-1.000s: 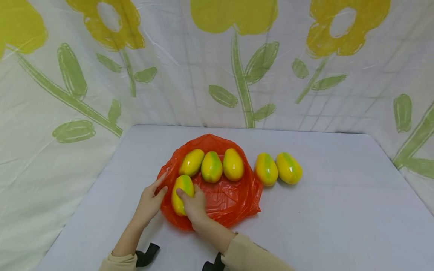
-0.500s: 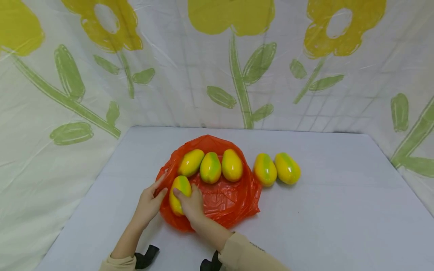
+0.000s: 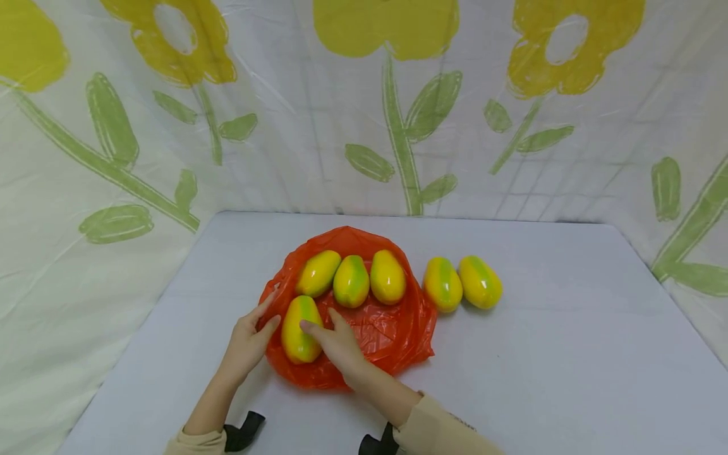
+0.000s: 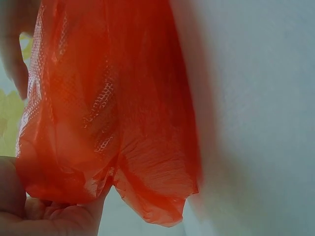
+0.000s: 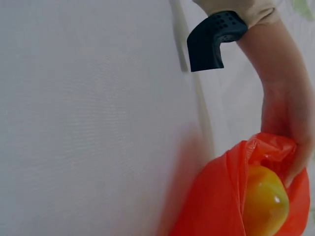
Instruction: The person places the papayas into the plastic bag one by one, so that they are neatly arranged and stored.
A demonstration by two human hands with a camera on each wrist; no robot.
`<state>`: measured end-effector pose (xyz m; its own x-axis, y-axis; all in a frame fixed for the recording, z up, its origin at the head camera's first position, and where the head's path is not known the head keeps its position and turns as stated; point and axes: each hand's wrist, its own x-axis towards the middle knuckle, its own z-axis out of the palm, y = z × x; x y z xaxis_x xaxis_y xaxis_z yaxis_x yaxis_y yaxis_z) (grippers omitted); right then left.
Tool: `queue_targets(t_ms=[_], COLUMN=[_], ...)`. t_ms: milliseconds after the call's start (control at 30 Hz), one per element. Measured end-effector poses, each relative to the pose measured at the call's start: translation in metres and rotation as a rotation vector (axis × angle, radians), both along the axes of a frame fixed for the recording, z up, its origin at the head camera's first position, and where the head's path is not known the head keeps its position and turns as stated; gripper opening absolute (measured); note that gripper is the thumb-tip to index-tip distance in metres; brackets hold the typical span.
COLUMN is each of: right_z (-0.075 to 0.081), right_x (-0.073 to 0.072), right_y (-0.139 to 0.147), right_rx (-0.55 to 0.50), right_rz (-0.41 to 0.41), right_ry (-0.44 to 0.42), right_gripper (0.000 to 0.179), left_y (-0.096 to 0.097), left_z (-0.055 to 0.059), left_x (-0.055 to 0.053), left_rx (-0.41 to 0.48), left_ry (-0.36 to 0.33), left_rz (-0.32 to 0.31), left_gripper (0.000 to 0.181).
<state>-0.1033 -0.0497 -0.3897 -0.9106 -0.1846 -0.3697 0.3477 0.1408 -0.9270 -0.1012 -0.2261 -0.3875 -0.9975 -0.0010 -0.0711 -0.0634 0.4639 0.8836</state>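
In the head view an open red plastic bag (image 3: 370,332) lies on the table, its rim spread wide. My left hand (image 3: 248,344) grips the bag's left rim; the left wrist view has that hand (image 4: 54,216) low at the left, with red film between thumb and fingers. A glossy yellow papaya (image 3: 300,338) with a green streak rests inside at the front left. My right hand (image 3: 341,347) is just right of it, thumb and fingers spread apart, the thumb overlapping its side. In the right wrist view a papaya (image 5: 266,201) shows inside the bag opening.
Three more papayas sit in a row at the back of the bag, one of them in the middle (image 3: 351,282). Outside, a papaya (image 3: 443,284) stands against the bag's right side, with another papaya (image 3: 480,282) beside it. A flower-printed curtain (image 3: 284,126) hangs behind the table (image 3: 569,366).
My right hand has loosened from around the front papaya and shifted right, its thumb and fingers now parted. The papaya stays at the bag's front left. My left hand keeps its place at the rim.
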Motion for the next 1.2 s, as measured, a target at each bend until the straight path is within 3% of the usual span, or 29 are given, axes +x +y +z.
queue_targets(t_ms=[233, 567, 1200], right_z=[0.007, 0.021, 0.033], right_x=[0.009, 0.024, 0.053], right_y=[0.021, 0.043, 0.091], right_rx=[-0.009, -0.026, -0.122], right_rz=[0.041, 0.129, 0.171], right_ry=[-0.044, -0.019, -0.03], right_gripper=[0.081, 0.079, 0.074], left_y=[0.002, 0.002, 0.0], left_z=[0.003, 0.005, 0.006], left_x=[-0.001, 0.0, -0.001], left_rx=[-0.006, -0.014, -0.006], left_ry=[-0.019, -0.014, -0.041], left_rz=[0.006, 0.001, 0.011], left_gripper=[0.051, 0.051, 0.052])
